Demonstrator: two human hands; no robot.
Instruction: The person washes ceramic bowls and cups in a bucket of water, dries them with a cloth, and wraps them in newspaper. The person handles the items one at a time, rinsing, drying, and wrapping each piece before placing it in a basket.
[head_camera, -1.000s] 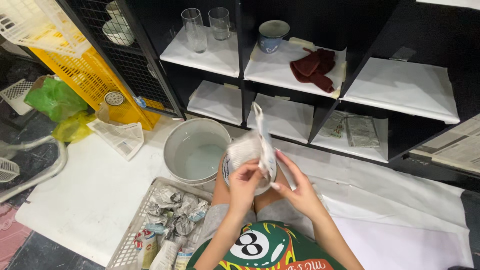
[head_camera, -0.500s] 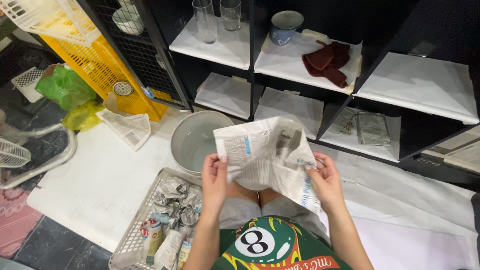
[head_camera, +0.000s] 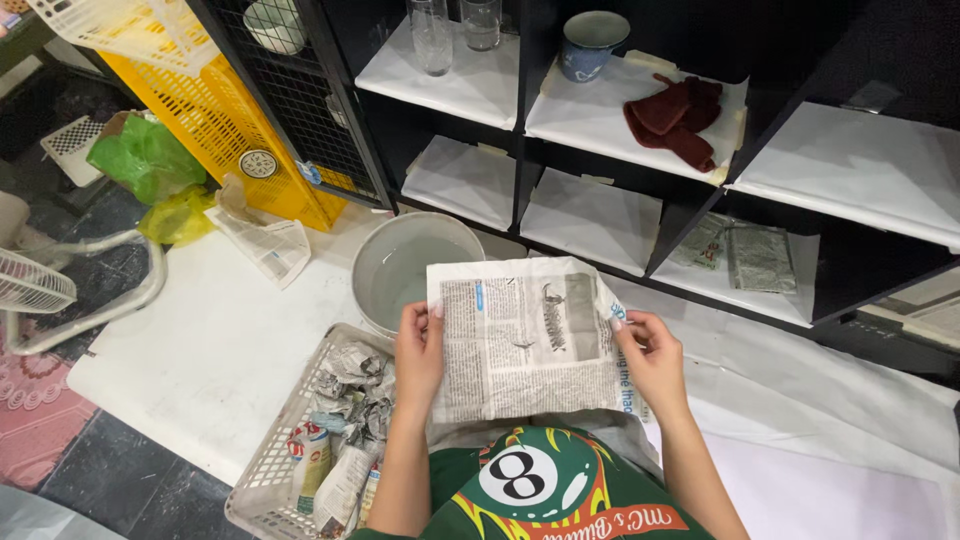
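Basically, left hand and right hand each pinch a side edge of the newspaper sheet, fingers clenched on it, stretching it flat over the lap beside the basin.

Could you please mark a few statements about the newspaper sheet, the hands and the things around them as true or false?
1. Both hands, left hand and right hand, hold the newspaper sheet spread flat. True.
2. The grey bucket lies tipped over. False: it stands upright.
3. The wire basket holds crumpled newspaper bundles. True.
4. The dark red cloth lies on the floor. False: it lies on a shelf.
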